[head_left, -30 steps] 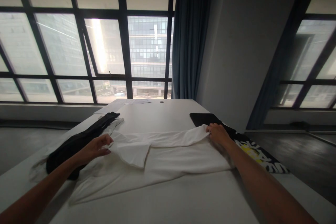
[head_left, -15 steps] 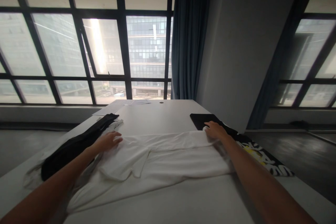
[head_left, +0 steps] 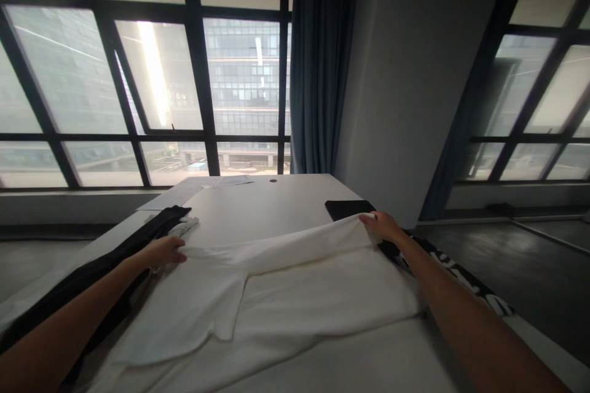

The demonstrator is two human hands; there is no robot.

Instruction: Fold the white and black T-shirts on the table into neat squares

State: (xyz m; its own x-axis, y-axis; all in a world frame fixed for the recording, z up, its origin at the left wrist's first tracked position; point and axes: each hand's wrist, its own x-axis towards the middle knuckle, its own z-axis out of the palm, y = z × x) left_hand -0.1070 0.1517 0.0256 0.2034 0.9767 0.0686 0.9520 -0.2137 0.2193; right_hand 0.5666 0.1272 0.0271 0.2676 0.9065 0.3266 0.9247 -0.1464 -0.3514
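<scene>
A white garment, apparently a T-shirt (head_left: 304,301), stretches across the table between my hands, with a sleeve-like flap lying on its left part. My left hand (head_left: 166,252) is closed on the far left edge of the cloth. At the far right corner, my right hand (head_left: 381,226) pinches the fabric and holds that edge raised, so the far edge slopes up toward the right. The near part of the shirt spreads toward me over the tabletop.
Dark folded clothing (head_left: 99,267) lies along the table's left side. On the right sit a black item (head_left: 345,209) and a black garment with white print (head_left: 454,273). Papers (head_left: 184,190) rest at the far left of the white table (head_left: 276,206). A curtain (head_left: 320,73) hangs by the windows.
The shirt's far edge has risen, most of all at the right, and the cloth is pulled tauter. My left hand has moved left and slightly nearer, and my right hand has closed on the corner.
</scene>
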